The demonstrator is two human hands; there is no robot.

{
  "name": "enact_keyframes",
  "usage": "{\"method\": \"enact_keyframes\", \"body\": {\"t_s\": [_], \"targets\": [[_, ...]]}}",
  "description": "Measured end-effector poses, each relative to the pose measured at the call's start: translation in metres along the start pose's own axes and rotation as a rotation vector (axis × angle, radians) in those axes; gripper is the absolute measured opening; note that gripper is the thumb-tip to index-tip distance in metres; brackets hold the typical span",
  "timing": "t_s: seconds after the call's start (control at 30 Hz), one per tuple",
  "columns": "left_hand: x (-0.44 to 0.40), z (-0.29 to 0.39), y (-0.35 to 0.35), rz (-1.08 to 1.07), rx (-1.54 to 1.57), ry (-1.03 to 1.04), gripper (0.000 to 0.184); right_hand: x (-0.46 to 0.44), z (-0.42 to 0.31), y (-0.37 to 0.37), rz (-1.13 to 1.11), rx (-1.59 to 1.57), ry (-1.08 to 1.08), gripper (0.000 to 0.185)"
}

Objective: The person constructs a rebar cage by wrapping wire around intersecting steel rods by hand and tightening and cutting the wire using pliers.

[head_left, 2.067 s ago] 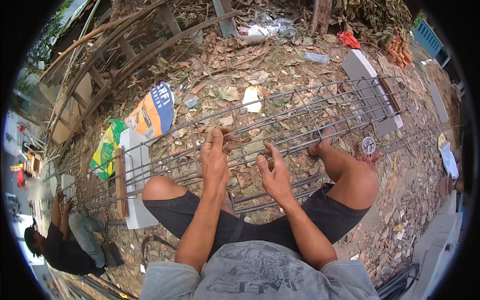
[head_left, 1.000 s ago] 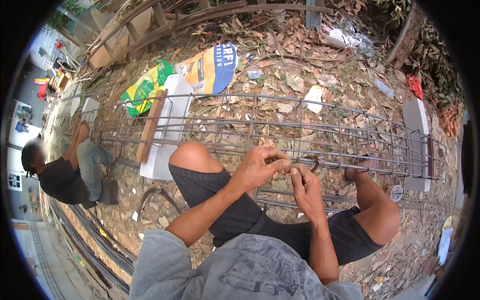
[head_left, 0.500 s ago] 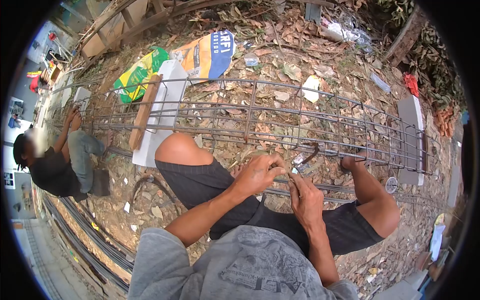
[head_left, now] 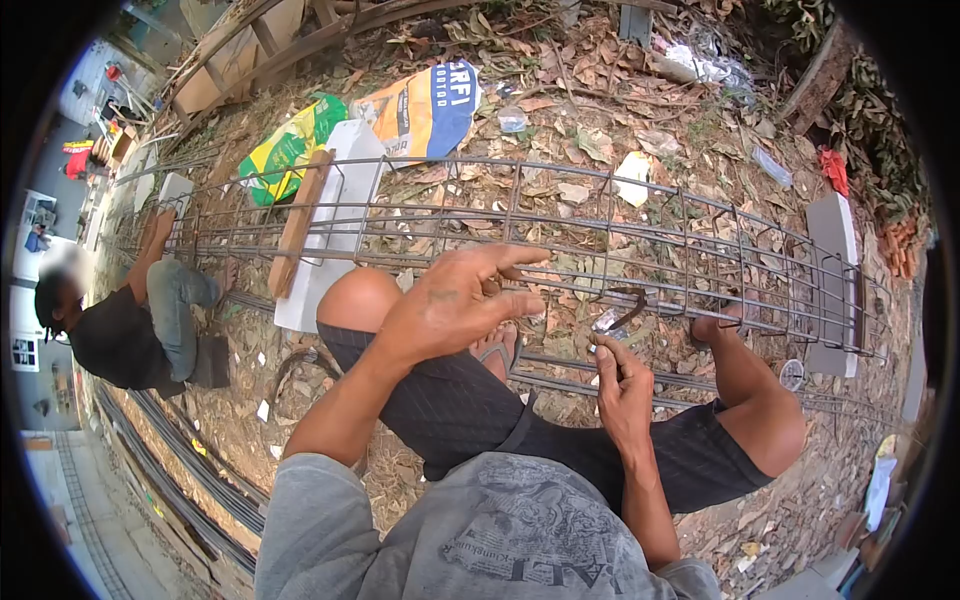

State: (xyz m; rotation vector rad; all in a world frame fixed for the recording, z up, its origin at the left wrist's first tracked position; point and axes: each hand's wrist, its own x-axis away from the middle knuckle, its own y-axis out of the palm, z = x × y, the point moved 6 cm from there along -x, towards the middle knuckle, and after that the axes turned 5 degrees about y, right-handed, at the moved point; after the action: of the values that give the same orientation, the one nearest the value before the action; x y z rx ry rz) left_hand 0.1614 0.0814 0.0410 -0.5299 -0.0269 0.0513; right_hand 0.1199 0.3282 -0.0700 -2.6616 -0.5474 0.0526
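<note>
My left hand (head_left: 465, 300) is raised over the near edge of a long rebar cage (head_left: 515, 213), thumb and fingers apart, with nothing visible between them. To its right, my right hand (head_left: 624, 385) has its thumb and fingertips pressed together below the cage's near bars; whatever they pinch is too small to make out. A dark curved tool (head_left: 628, 308) sits at the near bars just above my right hand. Two white blocks (head_left: 352, 185) (head_left: 833, 230) support the cage, and a wooden strip (head_left: 302, 222) lies along the left one.
Another person (head_left: 115, 330) crouches at the cage's far left end. Beyond the cage lie a green and yellow sack (head_left: 290, 150) and an orange and blue sack (head_left: 425, 108). More bars (head_left: 560, 383) run beneath my hands. Leaves and debris cover the ground.
My hands, fingertips together half a second ago, are now apart. The left one has moved up and left and opened; the right stays pinched. The view has shifted slightly.
</note>
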Motion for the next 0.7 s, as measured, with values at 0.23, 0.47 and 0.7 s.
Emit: {"method": "enact_keyframes", "body": {"t_s": [0.23,0.47,0.7], "targets": [[-0.050,-0.078,-0.210,0.429,-0.178,-0.142,0.045,-0.016,0.015,0.008,0.006,-0.069,0.155,0.022],[-0.056,-0.217,-0.214,0.459,-0.095,-0.319,0.046,-0.048,-0.001,0.034,-0.082,-0.070,0.171,0.025],[-0.102,-0.268,-0.153,0.302,-0.272,-0.305,0.037,-0.092,-0.026,0.056,-0.107,0.072,0.182,0.025]]}}
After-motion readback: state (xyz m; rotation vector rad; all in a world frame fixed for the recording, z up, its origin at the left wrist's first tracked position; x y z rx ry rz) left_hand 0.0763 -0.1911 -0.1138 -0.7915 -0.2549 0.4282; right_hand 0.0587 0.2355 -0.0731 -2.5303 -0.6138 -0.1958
